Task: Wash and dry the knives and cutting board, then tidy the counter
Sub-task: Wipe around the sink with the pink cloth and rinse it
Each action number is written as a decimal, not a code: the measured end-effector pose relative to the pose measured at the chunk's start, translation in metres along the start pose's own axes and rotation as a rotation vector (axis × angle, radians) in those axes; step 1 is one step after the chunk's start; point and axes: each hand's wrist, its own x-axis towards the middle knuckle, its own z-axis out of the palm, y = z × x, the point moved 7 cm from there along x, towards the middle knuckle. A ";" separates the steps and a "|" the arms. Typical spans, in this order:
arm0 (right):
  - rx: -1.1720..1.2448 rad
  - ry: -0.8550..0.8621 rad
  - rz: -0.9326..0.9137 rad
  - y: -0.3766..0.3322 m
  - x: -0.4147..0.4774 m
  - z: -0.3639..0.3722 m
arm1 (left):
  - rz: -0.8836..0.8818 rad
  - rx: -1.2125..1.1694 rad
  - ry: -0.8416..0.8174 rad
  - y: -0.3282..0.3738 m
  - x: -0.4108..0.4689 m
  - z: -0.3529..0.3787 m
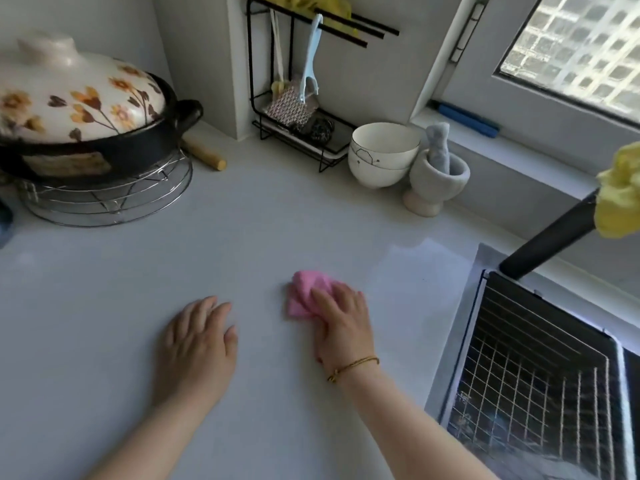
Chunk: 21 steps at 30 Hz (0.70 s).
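Two bare hands are seen on the pale table (242, 216). The right hand (341, 327) is pressed flat on one crumpled pink cloth (306, 292), its grip laid over the cloth with fingers spread rather than curled around it; a thin gold bracelet (353, 367) is worn at that wrist. The left hand (197, 344) is rested palm down on the bare surface just beside it, its grip released and nothing held. No knives or cutting board can be made out. At the back, two white bowls (382, 154) are stacked one inside the other, the upper one empty. Beside them one stone mortar (438, 181) is stood, with one pestle (438, 143) leaning inside it. One black wire rack (298, 98) is placed in the corner; a patterned scrubbing pad and a dark scourer are kept in its tray, and one pale blue tool (311, 60) is hung from its rail. At the left, one black clay pot (104, 147) with a flowered lid (76, 95) is set on one round wire trivet (107, 199). At the right, the sink (460, 341) is fitted with one wire basket (540, 358); its contents cannot be told. One black faucet (550, 237) is draped with a yellow cloth (620, 199).
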 end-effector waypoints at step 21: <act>-0.267 -0.105 0.260 0.122 0.021 -0.045 | 0.273 -0.134 -0.388 0.157 0.070 0.098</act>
